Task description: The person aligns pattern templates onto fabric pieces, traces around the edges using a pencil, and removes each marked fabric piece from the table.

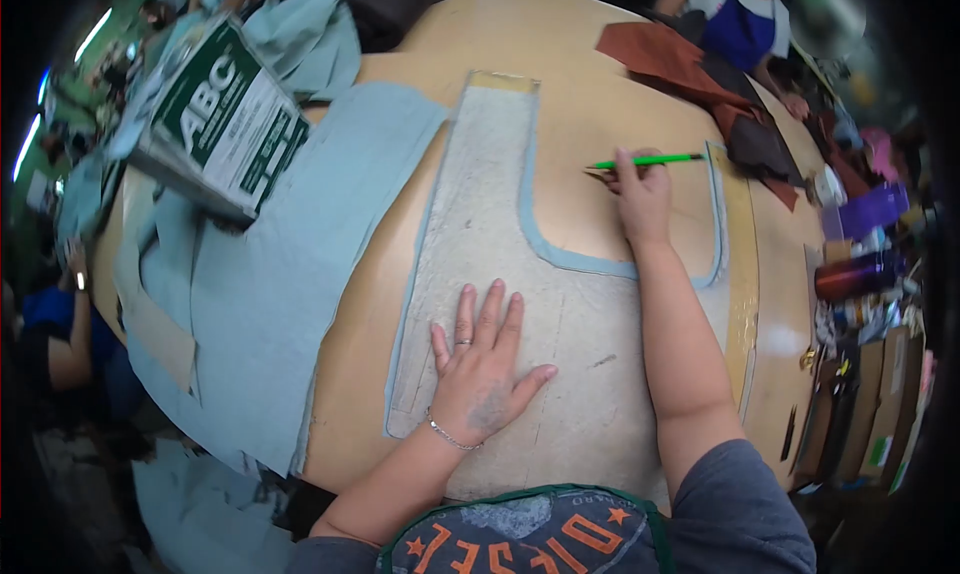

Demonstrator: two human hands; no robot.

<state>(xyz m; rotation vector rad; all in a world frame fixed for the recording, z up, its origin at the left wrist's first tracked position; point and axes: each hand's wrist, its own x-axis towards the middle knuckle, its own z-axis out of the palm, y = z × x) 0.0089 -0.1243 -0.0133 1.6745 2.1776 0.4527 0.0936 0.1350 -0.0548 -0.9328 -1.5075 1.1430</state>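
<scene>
My left hand [483,367] lies flat with fingers spread on a large greyish-white pattern template [590,344]. The template is U-shaped, with tape [503,81] across the top of its left arm. Light blue material [590,265] shows from beneath it, along the inner curve and left edge. My right hand [643,194] is closed around a slim bright green pencil [665,159], held almost level above the bare tabletop inside the template's cut-out. My right forearm crosses over the template's right part and hides some of its edge.
Left of the template, a large light blue sheet [300,244] is spread out with a green and white ABC tin [225,124] on it. Brown and dark pieces [700,84] lie at the far right, near another person [745,24]. Boxes [875,404] and a purple container [868,211] stand along the right side.
</scene>
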